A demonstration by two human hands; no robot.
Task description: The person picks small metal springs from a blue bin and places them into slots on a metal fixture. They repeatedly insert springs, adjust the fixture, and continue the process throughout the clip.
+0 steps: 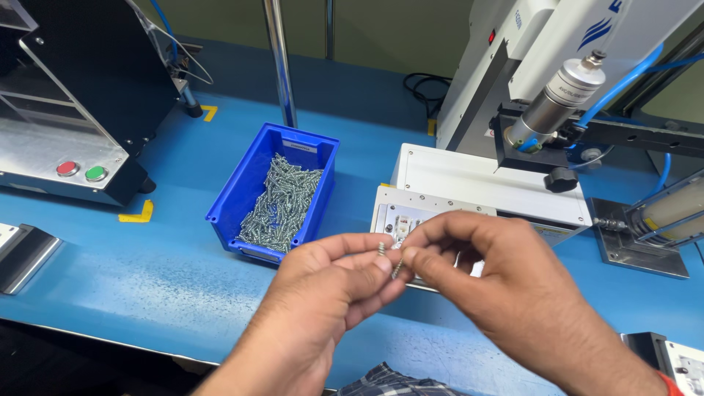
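Two hands meet just in front of the white fixture plate (411,216): the left hand (334,282) is pinched shut on a small screw (381,248), and the right hand (488,268) pinches another screw (397,268) between thumb and forefinger. Left of that plate, the blue bin (246,187) holds many more loose screws. Passing one cleanly probably calls for a firm fingertip pinch near the head, keeping both pieces over the plate's front edge.

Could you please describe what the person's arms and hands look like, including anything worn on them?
Both hands are bare, without gloves or rings. The left hand and forearm show no sleeve or band. The right hand has a thin orange-red band at the wrist, and no sleeve shows there either.
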